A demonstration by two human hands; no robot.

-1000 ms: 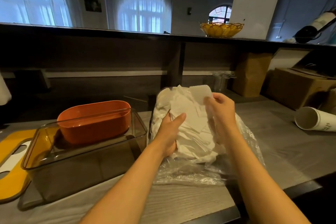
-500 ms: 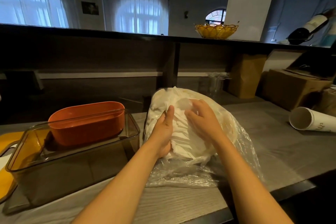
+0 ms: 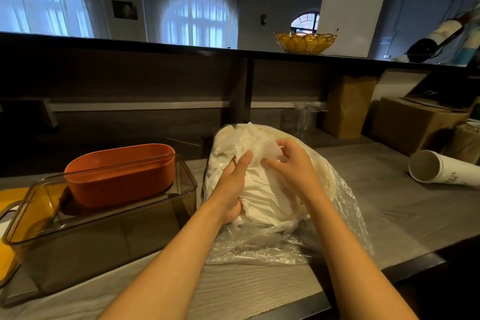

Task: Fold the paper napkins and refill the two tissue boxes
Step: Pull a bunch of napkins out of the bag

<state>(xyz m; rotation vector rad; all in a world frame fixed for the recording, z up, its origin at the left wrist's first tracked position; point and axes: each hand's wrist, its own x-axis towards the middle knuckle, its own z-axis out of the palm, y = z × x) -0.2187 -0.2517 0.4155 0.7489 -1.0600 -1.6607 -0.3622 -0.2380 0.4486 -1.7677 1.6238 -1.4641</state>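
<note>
A clear plastic bag (image 3: 335, 221) full of white paper napkins (image 3: 259, 195) lies on the grey counter in front of me. My left hand (image 3: 233, 187) rests on the left side of the napkin pile, fingers straight, thumb tucked under the stack. My right hand (image 3: 291, 166) is on top of the pile and pinches a single white napkin (image 3: 270, 149) near its upper edge. To the left stands an orange tissue box (image 3: 119, 174) inside a larger smoky transparent tissue box (image 3: 109, 236). Both boxes stand without lids.
A yellow lid with a slot (image 3: 10, 205) lies at the far left. A stack of white paper cups (image 3: 439, 171) lies on its side at the right. Cardboard boxes (image 3: 413, 122), a brown paper bag (image 3: 348, 106) and clear cups (image 3: 304, 119) stand at the back right.
My right hand dropped from holding a napkin up above the pile onto the pile, and now pinches a napkin there. My left hand stayed on the pile's left side.
</note>
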